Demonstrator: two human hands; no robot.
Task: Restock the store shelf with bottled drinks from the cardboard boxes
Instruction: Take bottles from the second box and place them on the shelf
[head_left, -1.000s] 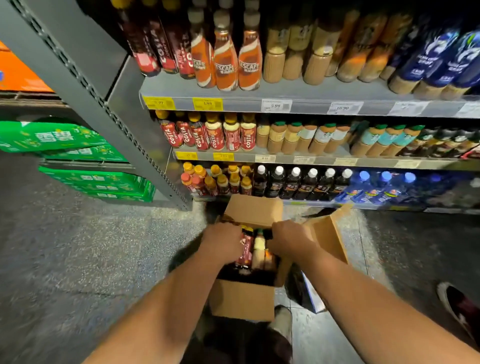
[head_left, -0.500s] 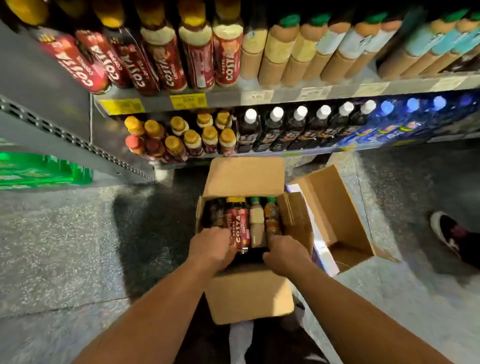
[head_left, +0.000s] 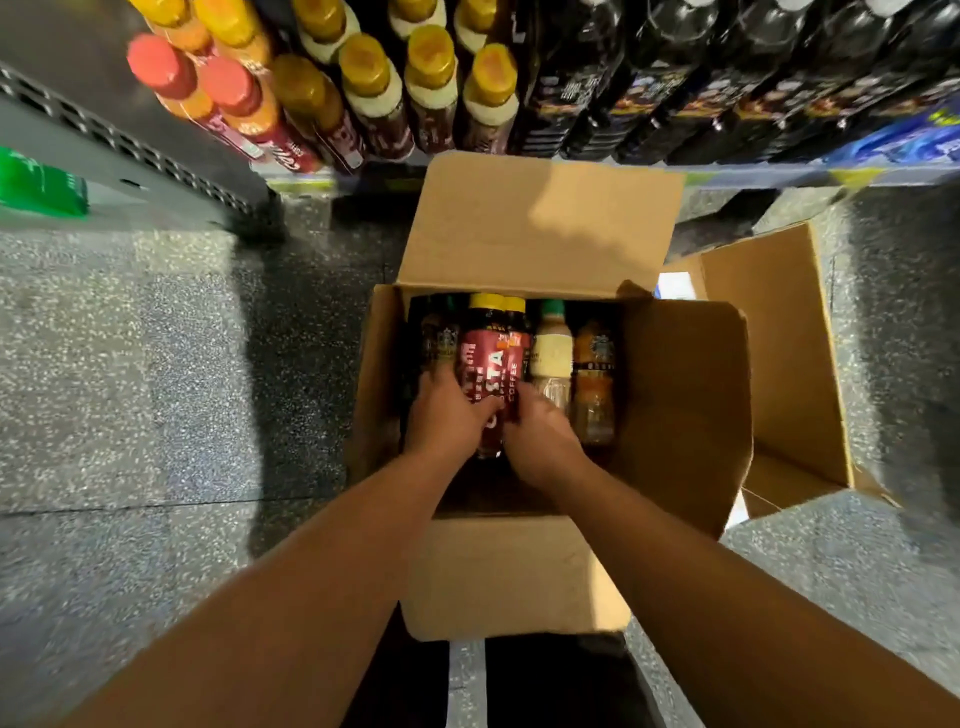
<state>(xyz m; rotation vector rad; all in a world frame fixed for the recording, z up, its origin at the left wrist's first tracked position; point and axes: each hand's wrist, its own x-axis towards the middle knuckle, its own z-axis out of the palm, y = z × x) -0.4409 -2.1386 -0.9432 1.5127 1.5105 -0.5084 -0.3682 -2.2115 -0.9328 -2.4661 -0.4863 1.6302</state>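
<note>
The red Costa coffee bottle (head_left: 485, 364) stands upright in the open cardboard box (head_left: 685, 395), and its lower half sits between the two hands. The left hand (head_left: 447, 410) comes from 7 o'clock, and its fingers (head_left: 441, 376) are curled around the left side of the bottle. The right hand (head_left: 540, 436) comes from 5 o'clock and lies against the right side of the bottle; it is blurred, so I cannot tell if its fingers are closed on it. Both forearms reach straight down into the box. Five bottles show in the box: two red ones with yellow caps, the second red bottle (head_left: 517, 338) just behind the first, one dark bottle (head_left: 436, 338) at 9 o'clock, and one cream bottle (head_left: 553, 353) and one orange-brown bottle (head_left: 595, 374) at 3 o'clock. A second cardboard box (head_left: 779, 322) lies on the floor (head_left: 130, 364) at 3 o'clock. The shelf (head_left: 779, 174) at 12 o'clock carries many bottles, two of them with red caps.
</note>
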